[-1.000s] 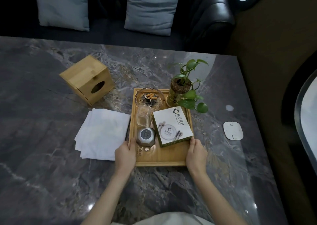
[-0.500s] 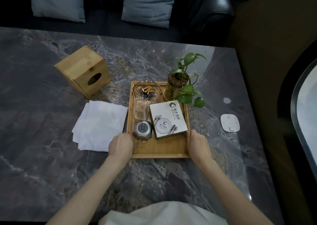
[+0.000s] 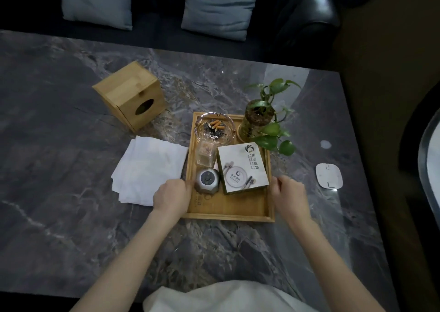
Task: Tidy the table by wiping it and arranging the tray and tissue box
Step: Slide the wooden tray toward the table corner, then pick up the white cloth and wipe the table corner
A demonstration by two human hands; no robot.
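Note:
A wooden tray [image 3: 240, 207] lies on the dark marble table [image 3: 59, 169]. It carries a glass ashtray [image 3: 214, 128] with cigarette butts, a small glass jar [image 3: 206, 155], a round metal gadget [image 3: 206, 180] and a white printed box [image 3: 242, 169]. My left hand [image 3: 171, 196] grips the tray's left rim. My right hand [image 3: 289, 196] is curled at the tray's right rim. A folded white cloth [image 3: 147, 169] lies just left of the tray. The wooden tissue box [image 3: 129, 95] stands tilted at the back left, apart from the tray.
A potted green plant [image 3: 258, 123] sits at the tray's far right corner. A white square pad [image 3: 329, 175] lies to the right, near the table's right edge. A black sofa with grey cushions [image 3: 219, 7] runs behind the table.
Both hands stay at the tray's side rims. The tray has slid a little away from me, toward the plant. My view has shifted slightly.

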